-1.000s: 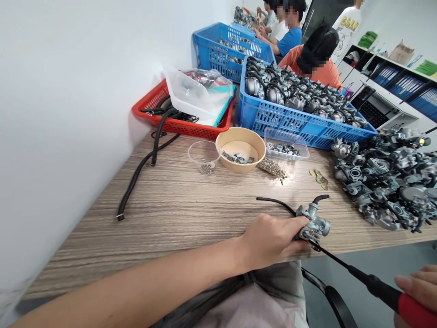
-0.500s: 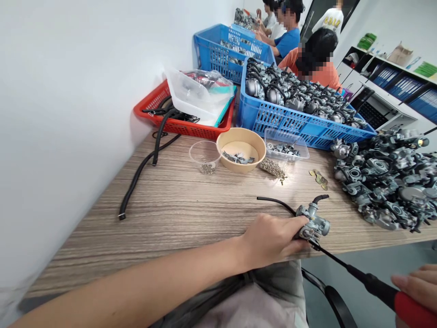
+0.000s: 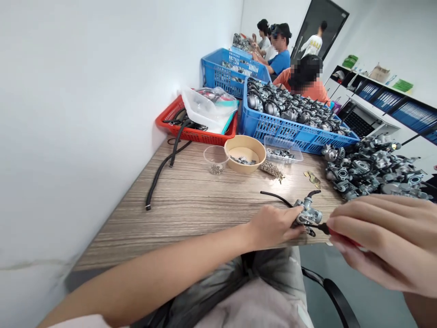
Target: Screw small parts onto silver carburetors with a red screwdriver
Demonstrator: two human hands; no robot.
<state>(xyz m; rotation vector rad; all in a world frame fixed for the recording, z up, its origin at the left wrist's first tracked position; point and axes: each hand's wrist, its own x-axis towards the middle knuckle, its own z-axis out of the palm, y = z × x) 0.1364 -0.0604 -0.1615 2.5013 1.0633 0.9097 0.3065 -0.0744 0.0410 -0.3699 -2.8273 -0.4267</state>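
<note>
My left hand (image 3: 275, 223) is closed around a grey metal carburetor (image 3: 310, 213) at the table's front edge. Two black rubber hoses (image 3: 275, 195) stick out of it, one to the left and one to the upper right. My right hand (image 3: 385, 237) wraps a red-handled screwdriver (image 3: 343, 238), most of whose handle is covered by the fingers. The dark shaft points left and meets the lower side of the carburetor; exactly where the tip sits I cannot make out.
Behind stand a tan bowl (image 3: 245, 165), a clear cup (image 3: 216, 159), a clear tray (image 3: 283, 150) of small parts and loose screws (image 3: 272, 170). Carburetors pile up at right (image 3: 372, 168) and fill a blue crate (image 3: 297, 129). A red basket (image 3: 198, 135) holds hoses. Co-workers sit beyond.
My right hand has come up and left with the screwdriver, bringing its shaft against the carburetor from the right. My left hand still holds the carburetor. The camera view has tilted up slightly.
</note>
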